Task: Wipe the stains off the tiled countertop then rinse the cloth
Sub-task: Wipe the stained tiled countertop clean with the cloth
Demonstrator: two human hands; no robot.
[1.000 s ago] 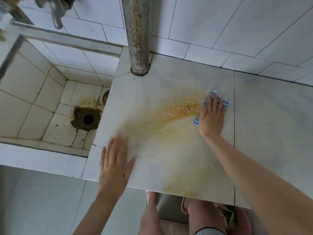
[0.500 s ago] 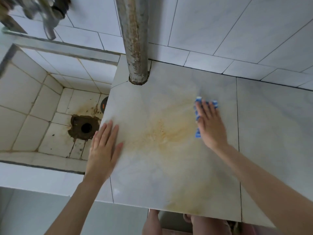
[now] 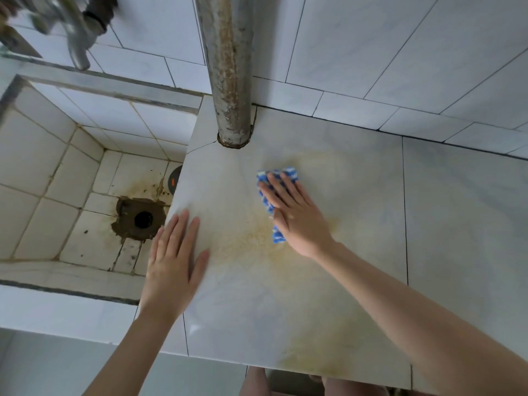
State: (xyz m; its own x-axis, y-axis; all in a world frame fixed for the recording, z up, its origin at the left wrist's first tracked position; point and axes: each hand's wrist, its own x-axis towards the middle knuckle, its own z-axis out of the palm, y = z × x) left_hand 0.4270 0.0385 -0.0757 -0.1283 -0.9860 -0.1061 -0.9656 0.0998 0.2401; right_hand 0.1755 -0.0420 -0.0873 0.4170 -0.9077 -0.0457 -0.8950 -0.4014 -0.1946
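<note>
Rusty pipe (image 3: 230,70) rises through the countertop (image 3: 457,224) at the back, just beyond my right hand (image 3: 294,215), which lies flat, fingers spread, pressing the blue cloth (image 3: 275,178) onto the yellowish stain (image 3: 251,238). My left hand (image 3: 174,261) is flat and open at the counter's left edge. Tiled sink (image 3: 57,172) to the left holds a grimy drain (image 3: 143,220); tap (image 3: 77,32) above it, blurred.

Sink (image 3: 43,155) left of countertop (image 3: 357,281); pipe (image 3: 228,67) behind; cloth (image 3: 264,201) under right hand (image 3: 294,215), apparently flat.
</note>
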